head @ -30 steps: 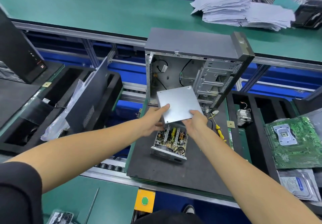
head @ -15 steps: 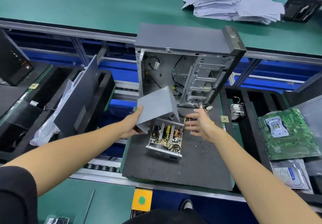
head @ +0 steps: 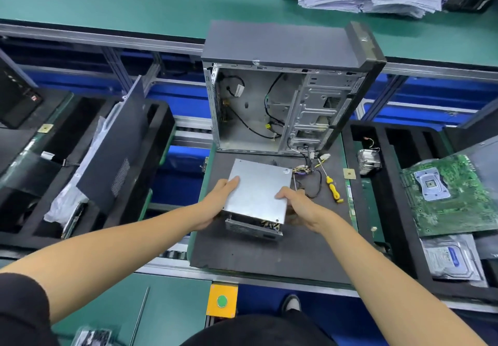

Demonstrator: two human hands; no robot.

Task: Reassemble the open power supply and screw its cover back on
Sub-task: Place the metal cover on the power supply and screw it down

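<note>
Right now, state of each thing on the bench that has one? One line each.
power supply cover: laid on the base, near edge not seated, parts showing below.
power supply base: on the black mat, unscrewed.
left hand: holds the cover's left edge.
right hand: holds the cover's right edge.
PC case: upright, side open, cables loose.
yellow screwdriver: lying on the mat, untouched.

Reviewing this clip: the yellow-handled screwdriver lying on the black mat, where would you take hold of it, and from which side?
Grip the yellow handle, coming from above. The screwdriver lies flat on the black mat, handle end nearer the person, thin shaft pointing toward the loose cables. The right hand, now holding the metal cover, is the closer one, so it likely suits best.
</note>
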